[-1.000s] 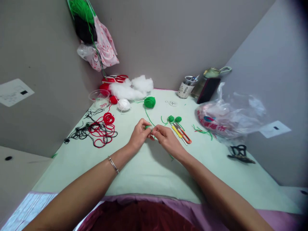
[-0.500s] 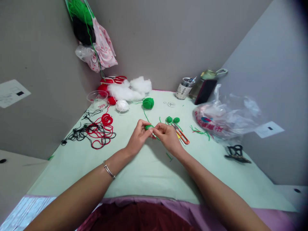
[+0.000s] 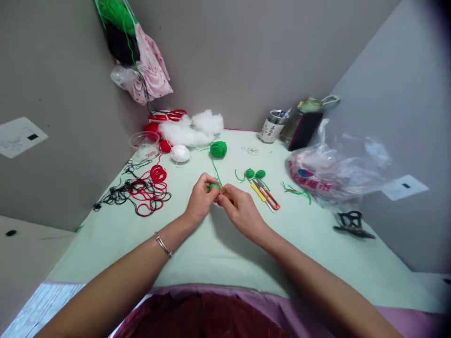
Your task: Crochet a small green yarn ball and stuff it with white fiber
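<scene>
Between my hands is a small green crochet piece [image 3: 214, 186], mostly covered by fingers. My left hand [image 3: 202, 199] is closed around it. The fingers of my right hand [image 3: 239, 206] are pinched together at the piece's right edge; whether they also grip a strand is hidden. Green yarn [image 3: 216, 171] runs down to the piece from a green yarn ball [image 3: 218, 149]. Right of my hands lie two small green crocheted balls, one [image 3: 249, 173] beside the other [image 3: 260, 174]. Orange-handled thread snips [image 3: 271, 199] and a yellow-handled crochet hook [image 3: 259, 191] lie just below them.
Tangled black yarn [image 3: 118, 195] and red yarn [image 3: 158, 173] spread at the left. White stuffing [image 3: 185, 134], a white yarn ball [image 3: 180, 153] and a clear tub [image 3: 145, 146] sit behind. Rightward are a pen can [image 3: 271, 127], phone [image 3: 306, 131], plastic bag [image 3: 327, 169] and black hair claw [image 3: 353, 224].
My right hand has shifted slightly left, closer to my left hand. A short green strand seen below my right hand is out of sight now. The view has moved slightly.
</scene>
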A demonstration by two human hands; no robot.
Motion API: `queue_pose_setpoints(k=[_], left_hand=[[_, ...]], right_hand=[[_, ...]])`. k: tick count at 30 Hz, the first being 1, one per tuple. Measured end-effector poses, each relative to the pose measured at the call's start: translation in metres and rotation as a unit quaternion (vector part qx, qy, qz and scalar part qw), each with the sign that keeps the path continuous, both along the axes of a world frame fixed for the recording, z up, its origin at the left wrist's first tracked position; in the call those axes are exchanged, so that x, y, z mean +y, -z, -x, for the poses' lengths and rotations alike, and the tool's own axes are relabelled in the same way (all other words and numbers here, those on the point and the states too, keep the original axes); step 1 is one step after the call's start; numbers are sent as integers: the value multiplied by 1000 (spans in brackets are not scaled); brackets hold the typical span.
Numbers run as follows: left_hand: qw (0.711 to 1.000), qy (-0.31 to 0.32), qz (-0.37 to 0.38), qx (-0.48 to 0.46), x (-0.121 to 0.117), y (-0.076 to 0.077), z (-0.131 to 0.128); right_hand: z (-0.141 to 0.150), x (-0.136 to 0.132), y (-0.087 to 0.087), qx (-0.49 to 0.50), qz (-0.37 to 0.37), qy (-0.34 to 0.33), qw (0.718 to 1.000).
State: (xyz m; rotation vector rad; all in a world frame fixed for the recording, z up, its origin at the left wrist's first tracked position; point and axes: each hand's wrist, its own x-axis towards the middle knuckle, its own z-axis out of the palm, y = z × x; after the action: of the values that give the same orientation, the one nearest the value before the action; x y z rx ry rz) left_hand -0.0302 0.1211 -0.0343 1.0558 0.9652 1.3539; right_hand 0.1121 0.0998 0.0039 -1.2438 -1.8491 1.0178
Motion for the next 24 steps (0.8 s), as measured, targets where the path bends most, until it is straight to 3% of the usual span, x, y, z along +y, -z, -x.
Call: queue_pose_setpoints(k=[7,14,24], left_hand=[[999,-3,19,-38,-2,-2,-1],[999,-23,9,-45,-8,-5,-2],[995,7,50,-83,-9,-11,-4]], right_hand=[[-1,8,6,25,2,11,1000],[12,-7,12,-4,-32,29,999],[16,-7,25,-37,-87,27,995]])
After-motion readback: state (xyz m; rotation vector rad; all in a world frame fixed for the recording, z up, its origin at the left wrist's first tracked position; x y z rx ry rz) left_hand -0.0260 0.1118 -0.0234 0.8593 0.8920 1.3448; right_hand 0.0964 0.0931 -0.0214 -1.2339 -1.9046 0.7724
